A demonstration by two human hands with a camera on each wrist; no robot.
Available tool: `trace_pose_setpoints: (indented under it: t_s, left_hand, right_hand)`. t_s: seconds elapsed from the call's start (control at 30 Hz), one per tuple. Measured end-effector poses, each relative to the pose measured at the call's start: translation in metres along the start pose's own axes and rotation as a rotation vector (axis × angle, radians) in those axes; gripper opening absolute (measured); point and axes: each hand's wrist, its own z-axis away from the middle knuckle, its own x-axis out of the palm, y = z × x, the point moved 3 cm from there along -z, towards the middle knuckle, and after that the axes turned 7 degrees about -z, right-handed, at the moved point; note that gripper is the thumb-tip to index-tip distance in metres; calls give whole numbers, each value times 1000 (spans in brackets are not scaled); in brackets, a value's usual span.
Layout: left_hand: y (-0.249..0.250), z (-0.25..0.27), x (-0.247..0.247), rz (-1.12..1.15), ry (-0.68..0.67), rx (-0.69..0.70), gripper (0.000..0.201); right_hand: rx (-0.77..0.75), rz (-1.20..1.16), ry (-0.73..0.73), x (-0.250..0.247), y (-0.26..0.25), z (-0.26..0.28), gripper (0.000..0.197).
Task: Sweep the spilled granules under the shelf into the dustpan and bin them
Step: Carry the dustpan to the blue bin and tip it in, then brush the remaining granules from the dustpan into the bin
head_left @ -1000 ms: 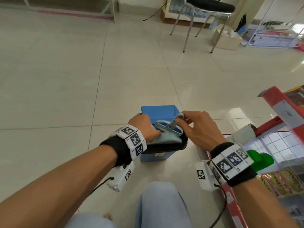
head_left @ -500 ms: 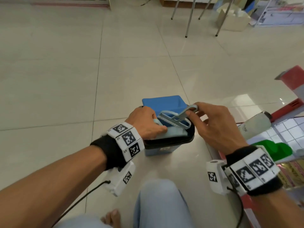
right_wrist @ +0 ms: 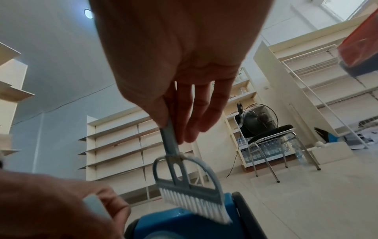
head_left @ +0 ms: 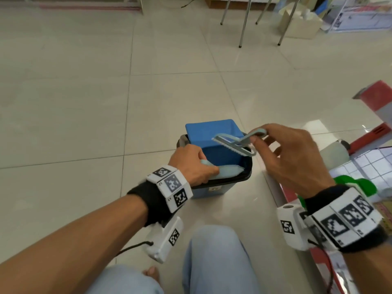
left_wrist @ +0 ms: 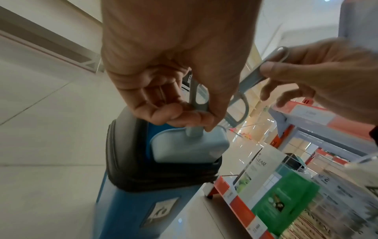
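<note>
A small blue bin (head_left: pixel 210 190) with a black liner and raised blue lid (head_left: pixel 212 132) stands on the floor before my knees. My left hand (head_left: pixel 194 166) grips the handle of a pale blue dustpan (head_left: pixel 228 171), tipped into the bin's mouth; the left wrist view shows the dustpan (left_wrist: pixel 188 145) hanging from my fingers (left_wrist: pixel 184 114) over the liner. My right hand (head_left: pixel 282 153) pinches the handle of a small pale blue brush (head_left: pixel 235 144) held above the bin. In the right wrist view the brush (right_wrist: pixel 190 190) points its white bristles down at the bin (right_wrist: pixel 184 226). No granules are visible.
A red-edged shelf (head_left: pixel 377 132) with a green bag (head_left: pixel 212 132) and other goods stands close on my right. Chair legs (head_left: pixel 244 24) and a cardboard box (head_left: pixel 301 24) are far ahead. Tiled floor spreads to the left and front. My knee (head_left: pixel 214 255) is just behind the bin.
My right hand has lifted the brush up and to the right, off the dustpan. The left hand keeps the dustpan tipped in the bin. The head view has dipped and moved closer.
</note>
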Motion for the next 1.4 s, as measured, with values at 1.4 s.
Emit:
trace_pose_setpoints:
  t_s: [1.4]
  left_hand:
    - [-257, -45, 26, 622, -22, -417, 21]
  right_hand:
    - [400, -247, -799, 326, -46, 0, 21]
